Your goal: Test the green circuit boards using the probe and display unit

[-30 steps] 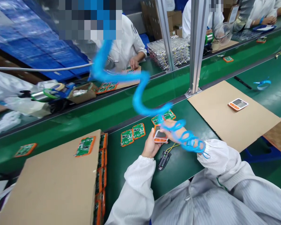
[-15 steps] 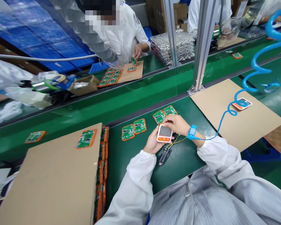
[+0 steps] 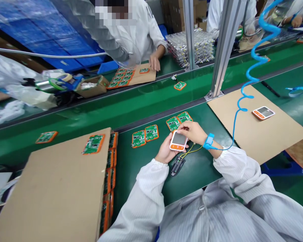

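Observation:
A small white-and-orange device with a grey screen point(image 3: 178, 140) is gripped between both hands above the green bench mat. My left hand point(image 3: 165, 152) cups it from below and the left. My right hand point(image 3: 194, 131) pinches its upper right edge; a blue wrist strap point(image 3: 208, 141) sits on that wrist. Yellow wires point(image 3: 192, 151) run from the device down to a black battery holder point(image 3: 177, 166) lying on the mat.
Green circuit boards in orange frames point(image 3: 144, 134) lie in pairs beyond my hands. A cardboard sheet point(image 3: 58, 188) with one board covers stacked boards at left. Another cardboard sheet point(image 3: 244, 134) at right carries a finished device point(image 3: 263, 113). Across the conveyor, a person's hand point(image 3: 154, 62) rests by more boards.
The blue coiled cord swung from in front of my hands off to the right. My hands turned the device screen-up. A board now rides the far conveyor.

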`<state>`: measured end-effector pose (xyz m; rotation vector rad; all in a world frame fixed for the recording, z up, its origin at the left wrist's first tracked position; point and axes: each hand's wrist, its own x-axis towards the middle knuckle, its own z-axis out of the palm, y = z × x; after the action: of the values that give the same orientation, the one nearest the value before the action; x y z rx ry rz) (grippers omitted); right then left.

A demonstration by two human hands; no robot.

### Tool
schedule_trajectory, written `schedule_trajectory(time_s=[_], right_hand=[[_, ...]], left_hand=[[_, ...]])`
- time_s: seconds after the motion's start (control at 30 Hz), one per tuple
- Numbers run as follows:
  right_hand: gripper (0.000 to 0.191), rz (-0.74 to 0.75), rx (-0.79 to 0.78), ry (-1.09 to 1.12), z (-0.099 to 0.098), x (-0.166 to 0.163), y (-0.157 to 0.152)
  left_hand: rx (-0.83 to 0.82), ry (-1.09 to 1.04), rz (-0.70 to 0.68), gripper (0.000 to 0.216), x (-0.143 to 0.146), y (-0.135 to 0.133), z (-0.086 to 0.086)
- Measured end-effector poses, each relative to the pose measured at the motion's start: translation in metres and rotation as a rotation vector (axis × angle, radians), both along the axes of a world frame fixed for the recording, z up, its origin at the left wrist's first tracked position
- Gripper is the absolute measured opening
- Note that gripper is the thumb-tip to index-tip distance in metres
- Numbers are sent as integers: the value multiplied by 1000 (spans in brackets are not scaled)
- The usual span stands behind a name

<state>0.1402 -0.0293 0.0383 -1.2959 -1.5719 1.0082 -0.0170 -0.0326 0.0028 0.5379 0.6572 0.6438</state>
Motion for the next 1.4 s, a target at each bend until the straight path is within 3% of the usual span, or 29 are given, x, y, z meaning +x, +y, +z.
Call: schedule_trajectory(time_s=[1.4], right_hand=[[5,-40,68,-101,-4,0,1]], left_hand=[[52,33,-11,44,-1,-1,-3]])
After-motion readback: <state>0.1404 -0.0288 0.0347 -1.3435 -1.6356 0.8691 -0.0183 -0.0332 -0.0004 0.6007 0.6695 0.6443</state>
